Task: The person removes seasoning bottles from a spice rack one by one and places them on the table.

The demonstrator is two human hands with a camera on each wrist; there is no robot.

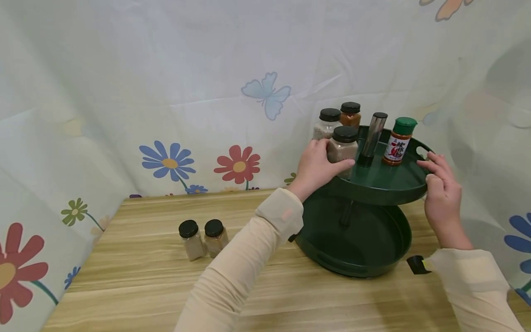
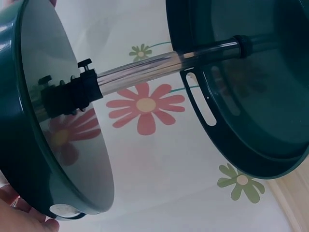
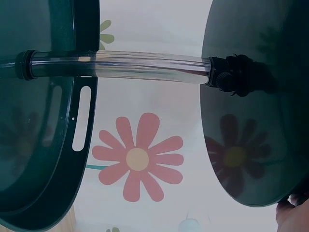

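Note:
My left hand grips a square clear spice jar with a black lid and pale powder, at the left side of a green two-tier rack's upper tray. At the tray's right rim, by the handle slot, my right hand holds the edge. Behind the gripped jar are another pale jar and an orange-brown spice jar. A green-capped red spice bottle and the rack's pole stand on the tray. Both wrist views mainly show the clear center post between tiers.
Two black-lidded spice jars, one paler and one browner, stand side by side on the wooden table. The deep lower tray sits on the table. A floral curtain hangs close behind.

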